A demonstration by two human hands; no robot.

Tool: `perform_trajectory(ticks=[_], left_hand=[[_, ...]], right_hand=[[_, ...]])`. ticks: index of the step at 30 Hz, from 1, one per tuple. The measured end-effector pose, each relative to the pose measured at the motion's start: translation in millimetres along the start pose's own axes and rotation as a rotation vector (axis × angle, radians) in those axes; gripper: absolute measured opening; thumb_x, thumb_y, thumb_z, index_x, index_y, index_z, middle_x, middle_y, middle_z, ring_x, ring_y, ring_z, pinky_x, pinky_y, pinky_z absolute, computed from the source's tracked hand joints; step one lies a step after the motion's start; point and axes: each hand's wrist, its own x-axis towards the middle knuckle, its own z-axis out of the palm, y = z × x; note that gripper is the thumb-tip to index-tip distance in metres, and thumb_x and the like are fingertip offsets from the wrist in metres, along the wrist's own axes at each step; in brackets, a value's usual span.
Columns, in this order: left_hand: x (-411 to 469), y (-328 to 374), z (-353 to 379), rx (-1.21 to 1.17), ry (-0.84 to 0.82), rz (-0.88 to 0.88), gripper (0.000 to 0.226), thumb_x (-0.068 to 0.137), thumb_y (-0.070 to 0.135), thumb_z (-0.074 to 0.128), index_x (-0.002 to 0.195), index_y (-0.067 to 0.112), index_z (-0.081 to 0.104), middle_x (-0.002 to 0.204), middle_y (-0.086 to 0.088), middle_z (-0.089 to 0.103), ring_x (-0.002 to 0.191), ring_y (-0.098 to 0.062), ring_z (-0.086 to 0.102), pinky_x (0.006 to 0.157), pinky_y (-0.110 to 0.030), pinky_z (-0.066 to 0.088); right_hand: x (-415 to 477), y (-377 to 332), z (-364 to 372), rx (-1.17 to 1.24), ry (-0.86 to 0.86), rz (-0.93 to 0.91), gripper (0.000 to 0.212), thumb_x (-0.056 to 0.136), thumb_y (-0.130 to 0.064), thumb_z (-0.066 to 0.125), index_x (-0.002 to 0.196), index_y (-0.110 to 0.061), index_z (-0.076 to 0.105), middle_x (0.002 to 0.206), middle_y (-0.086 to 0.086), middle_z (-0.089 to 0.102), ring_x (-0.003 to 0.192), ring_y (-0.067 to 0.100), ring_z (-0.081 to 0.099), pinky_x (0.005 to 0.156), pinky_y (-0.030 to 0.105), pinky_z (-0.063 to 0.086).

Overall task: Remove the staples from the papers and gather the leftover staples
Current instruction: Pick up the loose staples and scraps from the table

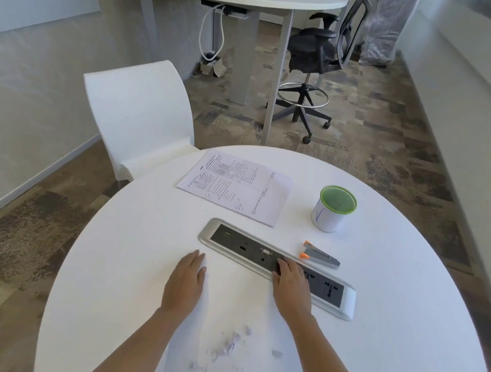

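Resting flat on the round white table (388,345), both of the person's bare hands lie palm down with the fingers stretched out and held side by side, and neither one pinches or holds anything. The left hand (186,284) sits on bare tabletop just short of the near left corner of the long silver-framed grey socket panel (277,265) set into the table. The right hand (291,288) lies partly over that panel, its fingertips on the dark face near the middle.

Just beyond the right hand, past the panel's far edge, lies the small grey staple remover with orange tips (319,254), apart from the fingers. Farther off and to the right stands the white cylindrical cup with a green mesh rim (333,208). The printed white paper sheets (238,186) lie flat at the far side of the table, well apart from both hands, roughly ahead of the left one.

Between the forearms, near the person's edge of the table, small pale scraps (231,344) are scattered; whether they are staples cannot be told.
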Motion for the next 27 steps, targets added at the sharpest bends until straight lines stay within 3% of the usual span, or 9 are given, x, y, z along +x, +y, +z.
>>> perform_trajectory(ticks=[4,7,11,14,16,19,23,27], left_hand=[[-43.0,5.9,4.5,0.030,-0.002,0.058,0.042,0.099,0.023,0.034,0.134,0.007,0.052,0.143,-0.007,0.047,0.135,-0.021,0.041,0.112,-0.027,0.027],[-72.1,7.8,11.0,0.039,0.028,0.086,0.060,0.092,0.035,0.021,0.125,0.005,0.061,0.136,-0.010,0.056,0.128,-0.026,0.050,0.109,-0.033,0.032],[-103.2,12.8,15.7,0.030,0.010,0.095,0.055,0.094,0.035,0.024,0.126,0.008,0.060,0.138,-0.007,0.054,0.130,-0.024,0.048,0.110,-0.030,0.030],[-117.7,14.9,18.8,0.000,0.016,0.104,0.056,0.095,0.037,0.023,0.123,0.010,0.063,0.136,-0.005,0.056,0.128,-0.022,0.050,0.106,-0.029,0.037],[-127.6,18.3,19.6,-0.038,0.014,0.080,0.040,0.099,0.026,0.034,0.125,0.011,0.061,0.136,-0.002,0.055,0.130,-0.017,0.047,0.105,-0.024,0.036],[-139.9,21.1,21.1,-0.125,0.008,0.023,0.036,0.100,0.021,0.037,0.131,0.014,0.055,0.138,0.004,0.051,0.131,-0.009,0.042,0.103,-0.011,0.027],[-150.5,27.2,17.6,-0.286,0.018,-0.042,0.035,0.100,0.020,0.037,0.129,0.015,0.055,0.131,0.006,0.057,0.123,-0.007,0.049,0.100,-0.011,0.030],[-158.6,34.7,9.8,-0.419,0.019,-0.077,0.033,0.101,0.016,0.035,0.125,0.015,0.058,0.123,0.009,0.058,0.114,-0.004,0.051,0.100,-0.016,0.036]], right_hand=[[-37.0,3.1,0.1,0.008,-0.014,-0.007,0.042,0.099,-0.023,0.039,0.140,-0.013,0.038,0.149,0.004,0.033,0.139,0.021,0.027,0.109,0.033,0.030],[-62.4,2.2,2.7,0.057,-0.023,-0.001,0.040,0.099,-0.023,0.040,0.137,-0.014,0.039,0.147,0.002,0.036,0.134,0.021,0.032,0.104,0.033,0.036],[-97.1,-1.1,11.9,0.109,-0.043,-0.056,0.041,0.098,-0.026,0.041,0.137,-0.013,0.041,0.143,0.002,0.039,0.132,0.020,0.034,0.105,0.031,0.036],[-116.8,-10.1,18.7,0.143,-0.081,-0.135,0.044,0.097,-0.033,0.043,0.137,-0.015,0.041,0.145,0.001,0.037,0.134,0.018,0.030,0.107,0.029,0.034],[-129.1,-17.8,21.0,0.159,-0.131,-0.189,0.046,0.096,-0.036,0.045,0.138,-0.018,0.040,0.147,0.000,0.034,0.136,0.017,0.027,0.107,0.028,0.034],[-145.7,-28.0,24.8,0.145,-0.182,-0.291,0.050,0.094,-0.038,0.050,0.139,-0.018,0.040,0.147,0.002,0.033,0.138,0.017,0.026,0.103,0.030,0.038],[-163.8,-37.4,32.5,0.143,-0.187,-0.399,0.053,0.090,-0.037,0.056,0.138,-0.018,0.042,0.144,0.005,0.038,0.135,0.019,0.031,0.094,0.033,0.047],[-177.5,-40.1,43.0,0.142,-0.089,-0.493,0.037,0.086,-0.021,0.063,0.121,-0.014,0.057,0.125,0.007,0.056,0.120,0.024,0.049,0.069,0.035,0.057]])
